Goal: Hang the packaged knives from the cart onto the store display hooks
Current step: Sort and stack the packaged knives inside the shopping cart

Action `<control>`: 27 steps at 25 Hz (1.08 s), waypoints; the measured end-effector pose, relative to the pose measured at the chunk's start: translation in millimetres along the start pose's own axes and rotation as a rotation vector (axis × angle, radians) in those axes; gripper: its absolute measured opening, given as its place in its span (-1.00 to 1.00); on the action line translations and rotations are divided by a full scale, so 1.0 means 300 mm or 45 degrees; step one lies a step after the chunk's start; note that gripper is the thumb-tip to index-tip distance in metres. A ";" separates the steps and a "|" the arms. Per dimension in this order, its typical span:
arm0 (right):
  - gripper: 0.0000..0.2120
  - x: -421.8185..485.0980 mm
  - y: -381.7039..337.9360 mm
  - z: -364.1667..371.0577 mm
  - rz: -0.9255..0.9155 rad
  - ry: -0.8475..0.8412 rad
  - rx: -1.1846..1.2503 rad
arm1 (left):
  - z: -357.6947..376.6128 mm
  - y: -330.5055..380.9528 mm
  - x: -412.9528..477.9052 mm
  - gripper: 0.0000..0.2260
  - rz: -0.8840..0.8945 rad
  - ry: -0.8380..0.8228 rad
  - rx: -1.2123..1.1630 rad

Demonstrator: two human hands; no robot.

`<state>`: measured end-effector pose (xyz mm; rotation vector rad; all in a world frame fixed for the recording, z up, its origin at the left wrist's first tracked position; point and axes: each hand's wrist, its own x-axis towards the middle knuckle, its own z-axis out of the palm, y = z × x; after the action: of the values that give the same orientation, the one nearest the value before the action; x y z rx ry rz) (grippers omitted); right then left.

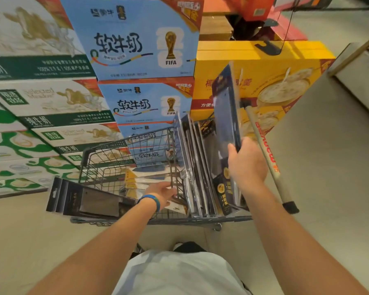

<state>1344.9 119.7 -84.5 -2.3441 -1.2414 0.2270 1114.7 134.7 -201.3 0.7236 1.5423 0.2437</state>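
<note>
- While the right hand [246, 160] was clamped on one packaged knife [226, 116], the pack stood upright above the right side of the cart [90, 152].
- Left hand [161, 194] was inside the basket at the wire divider; I could not tell whether it gripped anything.
- More upright packs [192, 167] stood along the right wall; dark packs [83, 199] overhung the near-left corner.
- Step judged: pick-up. No display hooks were in view, so the next move calls for turning to find them.
- Stacked cartons [136, 43] crowded the far edge; open floor lay to the right.

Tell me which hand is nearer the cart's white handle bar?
Right. The right hand, holding a packaged knife, is beside the handle bar; the left hand is inside the basket.
</note>
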 end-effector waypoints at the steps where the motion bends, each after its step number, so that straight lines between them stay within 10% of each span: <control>1: -0.77 0.001 0.016 0.045 0.078 -0.132 -0.113 | -0.008 -0.006 0.005 -0.63 0.020 -0.026 0.042; 5: -0.62 0.001 0.073 0.203 0.323 -0.486 -0.390 | -0.043 -0.024 0.024 -0.73 0.097 -0.094 0.202; 13: -0.65 -0.001 -0.024 0.244 0.380 -0.162 -0.346 | -0.126 -0.023 0.032 -0.62 0.320 -0.338 0.695; 17: -0.72 -0.059 -0.325 0.190 -0.041 0.281 0.067 | -0.248 -0.090 0.118 -0.49 0.098 -0.488 0.614; 23: -0.77 -0.337 -0.648 0.654 -0.186 -0.872 0.199 | -0.486 -0.211 0.370 -0.78 -0.306 -0.312 0.400; 27: -0.72 -0.345 -0.482 0.994 0.096 -1.113 -0.063 | -0.496 -0.270 0.598 -0.76 -0.482 -0.228 0.275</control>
<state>1072.5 203.2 -283.0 -2.3920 -1.5121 1.3662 958.6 215.2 -374.6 0.5881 1.5134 -0.2665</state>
